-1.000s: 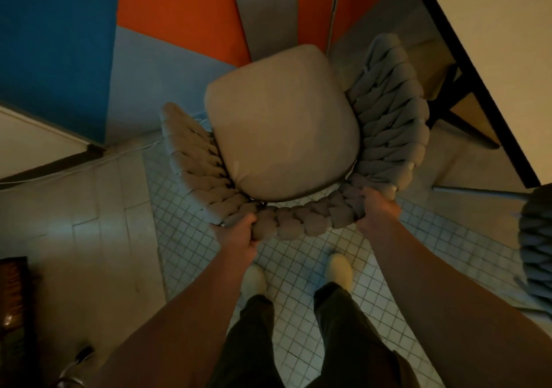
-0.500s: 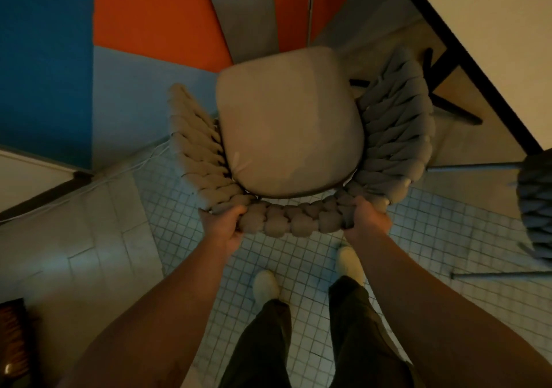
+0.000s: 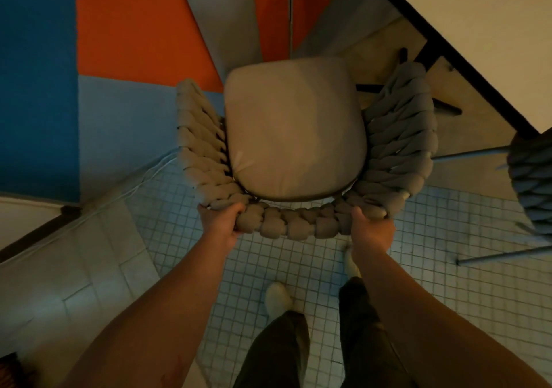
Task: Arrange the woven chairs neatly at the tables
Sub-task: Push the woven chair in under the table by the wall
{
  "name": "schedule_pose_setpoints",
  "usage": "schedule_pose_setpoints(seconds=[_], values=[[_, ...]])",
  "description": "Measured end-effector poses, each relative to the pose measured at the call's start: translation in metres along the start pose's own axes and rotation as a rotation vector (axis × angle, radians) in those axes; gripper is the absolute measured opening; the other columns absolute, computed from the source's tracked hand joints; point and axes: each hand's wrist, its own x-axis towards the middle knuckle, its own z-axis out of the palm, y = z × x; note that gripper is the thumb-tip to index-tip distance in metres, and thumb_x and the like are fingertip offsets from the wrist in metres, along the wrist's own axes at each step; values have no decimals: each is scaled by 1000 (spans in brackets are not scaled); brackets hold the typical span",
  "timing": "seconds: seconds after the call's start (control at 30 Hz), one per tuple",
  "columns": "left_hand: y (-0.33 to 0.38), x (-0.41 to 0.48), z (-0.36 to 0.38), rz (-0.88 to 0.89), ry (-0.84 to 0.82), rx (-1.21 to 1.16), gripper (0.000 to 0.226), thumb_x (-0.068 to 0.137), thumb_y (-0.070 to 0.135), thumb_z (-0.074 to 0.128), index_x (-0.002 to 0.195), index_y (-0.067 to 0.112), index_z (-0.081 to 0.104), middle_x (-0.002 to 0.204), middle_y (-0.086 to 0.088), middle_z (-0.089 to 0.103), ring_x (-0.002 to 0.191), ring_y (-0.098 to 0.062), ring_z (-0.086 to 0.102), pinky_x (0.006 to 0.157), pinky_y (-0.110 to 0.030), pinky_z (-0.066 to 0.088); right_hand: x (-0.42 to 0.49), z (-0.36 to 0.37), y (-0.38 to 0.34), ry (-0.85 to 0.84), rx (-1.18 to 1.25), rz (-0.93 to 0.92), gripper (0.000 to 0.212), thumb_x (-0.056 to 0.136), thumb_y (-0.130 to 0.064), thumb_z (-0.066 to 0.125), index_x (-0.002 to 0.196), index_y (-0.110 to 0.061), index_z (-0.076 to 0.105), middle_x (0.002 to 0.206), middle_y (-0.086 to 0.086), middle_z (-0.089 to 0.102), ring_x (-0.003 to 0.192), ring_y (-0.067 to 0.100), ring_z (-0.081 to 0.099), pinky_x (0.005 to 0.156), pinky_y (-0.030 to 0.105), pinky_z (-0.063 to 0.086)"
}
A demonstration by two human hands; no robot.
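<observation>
Seen from straight above, a grey woven chair (image 3: 298, 226) with a beige seat cushion (image 3: 294, 130) stands in the middle of the view. My left hand (image 3: 221, 226) grips the braided backrest at its left corner. My right hand (image 3: 372, 232) grips the same backrest at its right corner. A white table (image 3: 478, 29) with a dark edge fills the upper right, just beyond the chair's right armrest. The chair's legs are hidden under the seat.
A second woven chair (image 3: 534, 184) with thin metal legs stands at the right edge. The table's dark base (image 3: 430, 59) shows beneath it. A wall of blue, orange and grey panels (image 3: 134, 44) lies ahead. My feet stand on small white tiles (image 3: 268, 268).
The chair has turned so its seat points straight at the wall, and it sits nearer the table edge. Both hands kept their grip on the backrest, and I stepped forward.
</observation>
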Motion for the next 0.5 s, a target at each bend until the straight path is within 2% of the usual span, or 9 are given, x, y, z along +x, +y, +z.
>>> schedule_pose_setpoints(seconds=[0.07,0.13,0.17,0.2,0.27,0.33,0.4,0.47,0.5], values=[[-2,0,-2,-18,-5,-5,71,77,-8,75,137,23,52,121,-8,68,99,-28,69,57,-44,61,-3,-5,7,41,-149,-251,73,77,-26,75,140,-11,40,138,13,52,127,31,52,104,43,46],[-3,1,-3,-24,-4,-16,72,75,0,80,137,24,52,126,-9,67,103,-30,69,58,-45,61,-5,-10,14,6,-314,-514,84,81,-20,73,151,-13,26,159,12,25,147,31,24,118,45,28],[-3,1,-3,-21,5,-20,73,73,4,83,136,25,53,127,-9,66,105,-31,69,61,-48,61,-5,-11,15,-14,-446,-647,81,84,-20,71,152,-13,27,162,11,20,150,30,14,120,47,22],[-3,-1,-2,-19,18,-25,73,71,7,85,134,25,53,128,-9,66,106,-31,69,64,-52,61,-3,-12,16,-30,-574,-802,72,86,-22,70,148,-10,37,160,12,26,150,31,15,121,50,20],[-5,-6,1,-10,68,-51,72,71,11,87,134,25,53,127,-7,66,108,-31,68,72,-60,59,3,-12,16,-97,-786,-1148,47,89,-32,65,129,-9,60,142,14,53,142,31,35,116,56,28],[-6,-7,5,5,116,-91,70,74,14,86,134,22,52,127,-8,66,108,-31,68,78,-64,58,7,-7,3,-335,-994,-1214,47,91,-52,52,119,-16,65,122,8,65,122,25,53,100,50,47],[-7,-5,8,23,142,-151,69,75,16,86,135,20,53,127,-8,65,109,-31,68,81,-63,58,13,0,-19,-636,-1360,-1104,62,89,-71,38,126,-26,58,119,1,66,108,20,60,85,39,53],[-7,-6,12,45,150,-181,65,76,15,85,133,19,55,129,-9,66,109,-30,68,83,-61,58,21,7,-35,-811,-1666,-1073,79,82,-84,30,137,-30,48,129,1,61,113,24,59,89,38,50],[-7,-8,13,54,167,-192,62,76,13,85,131,18,56,128,-10,66,108,-30,68,84,-61,58,21,8,-39,-867,-1743,-1101,88,76,-89,29,141,-31,42,136,1,57,118,25,57,92,41,49]])
